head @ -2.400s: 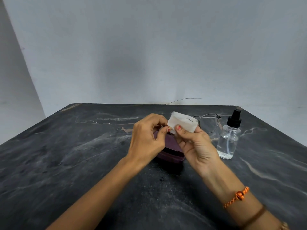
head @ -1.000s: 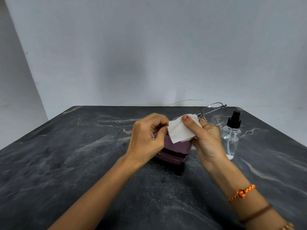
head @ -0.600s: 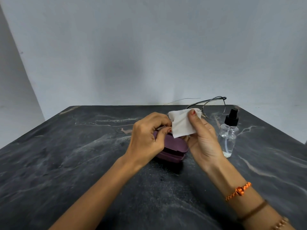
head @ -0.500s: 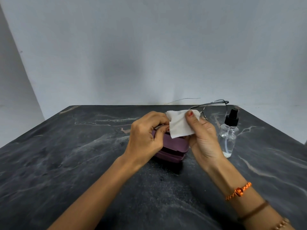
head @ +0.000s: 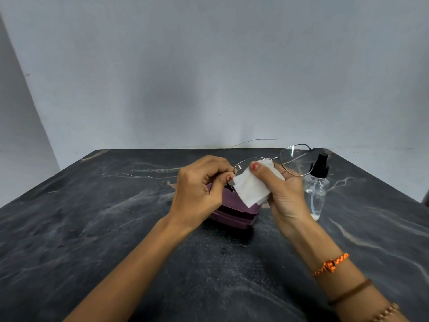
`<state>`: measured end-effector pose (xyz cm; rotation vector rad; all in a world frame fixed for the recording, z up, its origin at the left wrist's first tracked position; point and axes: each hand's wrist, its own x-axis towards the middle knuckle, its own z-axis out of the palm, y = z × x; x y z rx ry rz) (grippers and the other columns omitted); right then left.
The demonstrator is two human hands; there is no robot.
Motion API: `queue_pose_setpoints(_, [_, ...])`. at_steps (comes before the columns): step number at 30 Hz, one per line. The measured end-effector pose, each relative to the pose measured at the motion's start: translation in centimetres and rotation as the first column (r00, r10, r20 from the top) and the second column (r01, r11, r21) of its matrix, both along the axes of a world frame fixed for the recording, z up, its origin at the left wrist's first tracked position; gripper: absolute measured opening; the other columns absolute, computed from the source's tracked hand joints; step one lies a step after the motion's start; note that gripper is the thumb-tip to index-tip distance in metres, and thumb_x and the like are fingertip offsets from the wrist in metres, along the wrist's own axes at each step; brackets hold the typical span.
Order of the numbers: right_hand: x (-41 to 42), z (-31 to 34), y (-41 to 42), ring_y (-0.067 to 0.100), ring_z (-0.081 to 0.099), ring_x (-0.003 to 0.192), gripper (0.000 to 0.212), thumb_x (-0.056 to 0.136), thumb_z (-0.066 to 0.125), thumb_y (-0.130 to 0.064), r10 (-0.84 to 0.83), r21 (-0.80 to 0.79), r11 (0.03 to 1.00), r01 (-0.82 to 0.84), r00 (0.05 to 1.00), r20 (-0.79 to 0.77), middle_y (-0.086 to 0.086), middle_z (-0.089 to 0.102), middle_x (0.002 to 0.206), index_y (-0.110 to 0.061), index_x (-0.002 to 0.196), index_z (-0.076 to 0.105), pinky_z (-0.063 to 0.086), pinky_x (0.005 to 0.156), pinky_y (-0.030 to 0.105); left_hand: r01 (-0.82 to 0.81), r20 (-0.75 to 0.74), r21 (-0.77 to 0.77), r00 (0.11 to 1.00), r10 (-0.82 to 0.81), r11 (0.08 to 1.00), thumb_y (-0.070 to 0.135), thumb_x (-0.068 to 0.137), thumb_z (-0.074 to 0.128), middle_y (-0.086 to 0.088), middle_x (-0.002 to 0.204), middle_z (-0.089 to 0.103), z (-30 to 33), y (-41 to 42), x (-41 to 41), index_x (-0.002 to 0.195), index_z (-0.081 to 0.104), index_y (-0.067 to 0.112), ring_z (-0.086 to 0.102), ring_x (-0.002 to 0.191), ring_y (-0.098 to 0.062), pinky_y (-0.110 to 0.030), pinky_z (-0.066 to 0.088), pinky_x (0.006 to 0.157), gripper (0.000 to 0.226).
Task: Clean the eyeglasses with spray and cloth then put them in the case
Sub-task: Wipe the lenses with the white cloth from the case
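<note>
1. The right hand (head: 282,194) has its fingers (head: 261,169) closed on a white cloth (head: 251,189), thumb pressing it onto a lens of the eyeglasses (head: 293,156).
2. The left hand (head: 199,187) pinches the left end of the thin metal frame between its fingertips.
3. The eyeglasses are held in the air above a closed maroon case (head: 232,211) resting on the table (head: 92,217).
4. A clear spray bottle (head: 316,191) with a black pump stands just right of the right hand.
5. Orange and brown bracelets (head: 332,266) circle the right wrist.
</note>
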<state>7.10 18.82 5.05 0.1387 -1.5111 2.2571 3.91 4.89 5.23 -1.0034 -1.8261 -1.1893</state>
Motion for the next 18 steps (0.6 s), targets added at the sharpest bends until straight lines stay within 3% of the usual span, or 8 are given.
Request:
queue_pose_setpoints(6, [-0.54,-0.36,-0.36,0.009,0.068,0.065,0.013,0.059,0.066,-0.016,0.164,-0.233,0.959,-0.163,0.986,-0.016,0.0,0.073,0.065,-0.009,0.069,0.071,0.055,0.057,0.019,-0.024,-0.058,-0.02,0.998,0.023,1.0,-0.007,0.071,0.062,-0.013,0.075,0.067,0.05,-0.18,-0.15,0.073,0.068,-0.003,0.059,0.073,-0.011,-0.023,0.052,0.062,0.007])
queue_pose_setpoints(8, [-0.53,-0.48,-0.52,0.01,0.068,0.07,0.023,0.06,0.066,-0.019,0.193,-0.202,0.961,-0.191,0.981,-0.013,0.001,0.074,0.071,-0.007,0.079,0.069,0.056,0.061,0.02,-0.037,-0.079,-0.017,0.996,0.036,0.999,-0.009,0.069,0.062,-0.014,0.075,0.068,-0.01,-0.11,-0.14,0.074,0.068,-0.004,0.06,0.075,-0.011,-0.02,0.052,0.064,0.009])
queue_pose_setpoints(11, [-0.43,-0.66,-0.66,0.007,0.069,0.069,0.028,0.052,0.072,-0.027,0.209,-0.145,0.967,-0.209,0.978,-0.017,0.0,0.074,0.072,-0.012,0.076,0.07,0.054,0.057,0.018,-0.054,-0.116,-0.034,0.992,0.05,0.998,-0.012,0.067,0.063,-0.016,0.077,0.069,-0.2,-0.13,-0.26,0.075,0.069,-0.005,0.06,0.077,-0.012,-0.018,0.052,0.068,0.012])
queue_pose_setpoints(15, [-0.4,-0.72,-0.5,0.006,0.068,0.069,0.027,0.048,0.075,-0.025,0.191,-0.055,0.98,-0.192,0.981,-0.017,-0.001,0.075,0.072,-0.013,0.072,0.072,0.053,0.057,0.017,-0.064,-0.125,-0.049,0.99,0.058,0.997,-0.011,0.068,0.063,-0.016,0.076,0.069,-0.11,-0.45,-0.48,0.075,0.069,-0.004,0.06,0.077,-0.012,-0.018,0.052,0.069,0.01])
queue_pose_setpoints(18, [-0.3,-0.55,-0.33,0.003,0.067,0.064,0.014,0.054,0.072,-0.019,0.147,0.051,0.988,-0.146,0.989,-0.015,-0.005,0.074,0.067,-0.016,0.067,0.074,0.052,0.056,0.014,-0.054,-0.105,-0.052,0.993,0.048,0.997,-0.008,0.071,0.064,-0.013,0.074,0.068,0.21,-0.76,-0.49,0.073,0.069,-0.003,0.062,0.071,-0.012,-0.023,0.053,0.065,0.007])
